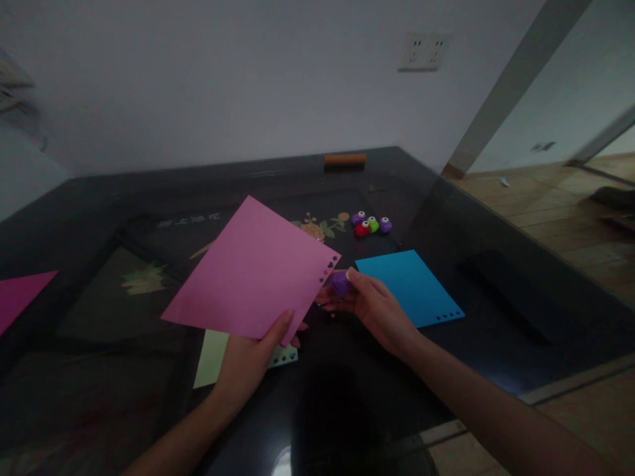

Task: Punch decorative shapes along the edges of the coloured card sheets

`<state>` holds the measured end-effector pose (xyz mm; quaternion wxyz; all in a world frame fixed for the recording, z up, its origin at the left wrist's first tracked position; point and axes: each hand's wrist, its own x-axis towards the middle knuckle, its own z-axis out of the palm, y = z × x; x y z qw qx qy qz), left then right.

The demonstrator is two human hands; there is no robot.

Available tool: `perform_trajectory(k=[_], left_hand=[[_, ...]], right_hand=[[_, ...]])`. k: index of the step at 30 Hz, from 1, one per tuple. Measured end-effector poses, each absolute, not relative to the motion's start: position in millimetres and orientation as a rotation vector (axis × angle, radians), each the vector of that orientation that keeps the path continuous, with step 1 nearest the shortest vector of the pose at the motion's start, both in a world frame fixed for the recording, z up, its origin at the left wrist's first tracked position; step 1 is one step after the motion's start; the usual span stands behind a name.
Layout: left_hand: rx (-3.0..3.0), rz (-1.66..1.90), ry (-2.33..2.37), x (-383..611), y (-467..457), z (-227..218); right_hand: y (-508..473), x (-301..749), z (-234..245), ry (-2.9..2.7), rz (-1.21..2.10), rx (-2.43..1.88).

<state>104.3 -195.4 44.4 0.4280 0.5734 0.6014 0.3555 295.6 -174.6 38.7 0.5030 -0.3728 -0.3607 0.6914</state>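
Two forearms (461, 383), left hand (260, 350) pinching one pink sheet (251, 271), right hand (374, 301) pinching one purple paper punch (340, 284) just beside that sheet's hole-punched edge, four more punches (373, 225) beyond, three other sheets (407, 284) on black table (342, 377).

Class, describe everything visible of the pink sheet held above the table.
The pink sheet is four-sided, apparently paper or thin card, with small cut-outs in a row on its lower-right edge. It is held tilted, one corner up. The left grip holds it near its bottom corner, thumb in front. Whether the purple tool touches it is unclear.
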Motion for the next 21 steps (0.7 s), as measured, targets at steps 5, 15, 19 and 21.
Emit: perform_trajectory(k=[5,15,19,21], left_hand=[[1.448,0.911,1.523,101.0,-192.0,45.0],[1.494,0.944,1.539,99.7,-189.3,44.1],[1.489,0.931,1.530,99.4,-189.5,44.3],[1.489,0.927,1.528,98.9,-189.0,44.2]], right_hand=[[-172.3,298.1,38.9,-0.806,1.709,-0.909],[-169.3,302.3,37.3,-0.793,1.746,-0.894],[-168.8,303.9,37.9,-0.946,1.650,-0.952],[-167.4,305.8,38.7,-1.149,1.484,-1.030]])
